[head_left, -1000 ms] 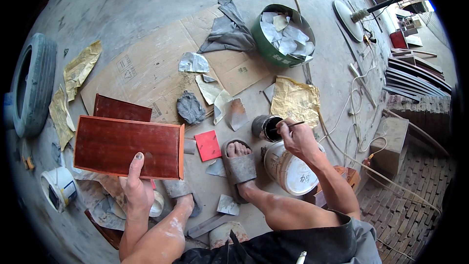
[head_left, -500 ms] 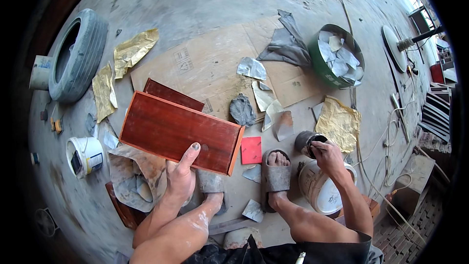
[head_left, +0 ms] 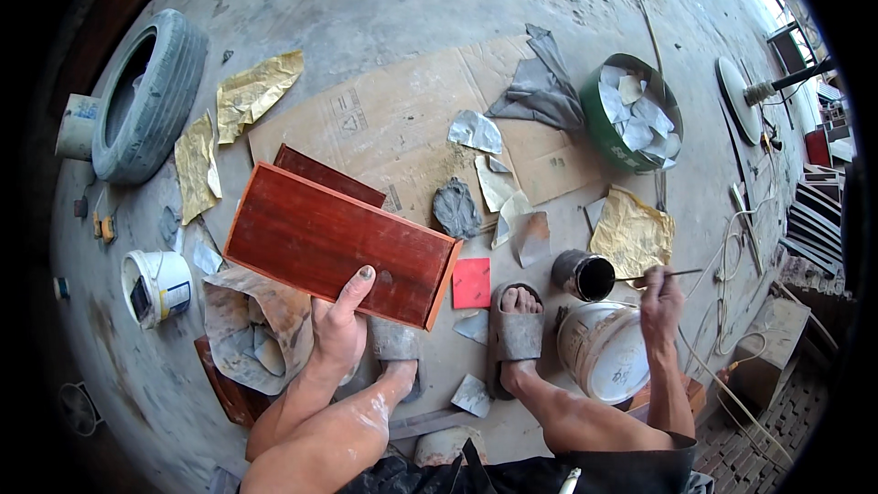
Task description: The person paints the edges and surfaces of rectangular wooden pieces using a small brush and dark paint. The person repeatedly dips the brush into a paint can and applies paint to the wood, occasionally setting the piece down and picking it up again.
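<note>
On the concrete floor (head_left: 384, 9), the left hand (head_left: 337, 329) grips the near long edge of a red-brown lacquered wooden panel (head_left: 338, 242), thumb pressed flat on its face and the other fingers hidden beneath. The panel lies tilted across the near edge of a flattened cardboard sheet (head_left: 402, 119), with a second dark panel (head_left: 327, 176) just behind it. The right hand (head_left: 660, 297) pinches a thin brush (head_left: 672, 273) between closed fingers, just beside a small dark tin (head_left: 583, 275) and above a white bucket (head_left: 604, 352). A tyre (head_left: 146, 96) lies near the far left edge, a green tub of scraps (head_left: 631, 114) to the far right.
</note>
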Available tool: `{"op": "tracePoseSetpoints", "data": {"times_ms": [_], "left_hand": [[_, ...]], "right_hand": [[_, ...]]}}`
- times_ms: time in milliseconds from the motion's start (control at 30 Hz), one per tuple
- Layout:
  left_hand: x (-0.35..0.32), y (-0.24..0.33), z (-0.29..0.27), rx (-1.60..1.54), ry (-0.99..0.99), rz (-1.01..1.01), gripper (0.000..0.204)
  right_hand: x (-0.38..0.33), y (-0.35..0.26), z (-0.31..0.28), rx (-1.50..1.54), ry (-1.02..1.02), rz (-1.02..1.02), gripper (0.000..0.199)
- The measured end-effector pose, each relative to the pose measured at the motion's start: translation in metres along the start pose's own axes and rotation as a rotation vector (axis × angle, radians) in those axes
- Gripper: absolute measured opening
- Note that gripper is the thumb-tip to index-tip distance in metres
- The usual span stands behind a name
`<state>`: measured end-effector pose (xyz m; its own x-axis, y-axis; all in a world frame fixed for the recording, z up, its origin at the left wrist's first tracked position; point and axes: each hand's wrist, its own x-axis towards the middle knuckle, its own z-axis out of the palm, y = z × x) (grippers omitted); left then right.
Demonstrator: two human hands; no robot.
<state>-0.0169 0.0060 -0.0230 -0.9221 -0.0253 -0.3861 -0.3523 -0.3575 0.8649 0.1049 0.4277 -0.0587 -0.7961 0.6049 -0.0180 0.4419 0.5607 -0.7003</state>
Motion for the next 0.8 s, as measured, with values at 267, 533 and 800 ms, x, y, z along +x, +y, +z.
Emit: {"op": "tracePoseSetpoints", "data": {"times_ms": [267,533,800], "left_hand": [[0.003,0.002,-0.007,-0.245,-0.043,-0.258,0.046],[0.000,0.006,-0.001,-0.242,-0.134,-0.233,0.048],[-0.002,0.004,-0.004,-0.222,-0.139,-0.221,0.049]], "right_hand": [[-0.017,-0.046,0.021,1.078,0.022,0.381,0.029],[-0.050,-0.097,0.054,1.138,-0.411,0.183,0.032],[-0.057,-0.107,0.064,0.987,-0.523,-0.094,0.031]]}}
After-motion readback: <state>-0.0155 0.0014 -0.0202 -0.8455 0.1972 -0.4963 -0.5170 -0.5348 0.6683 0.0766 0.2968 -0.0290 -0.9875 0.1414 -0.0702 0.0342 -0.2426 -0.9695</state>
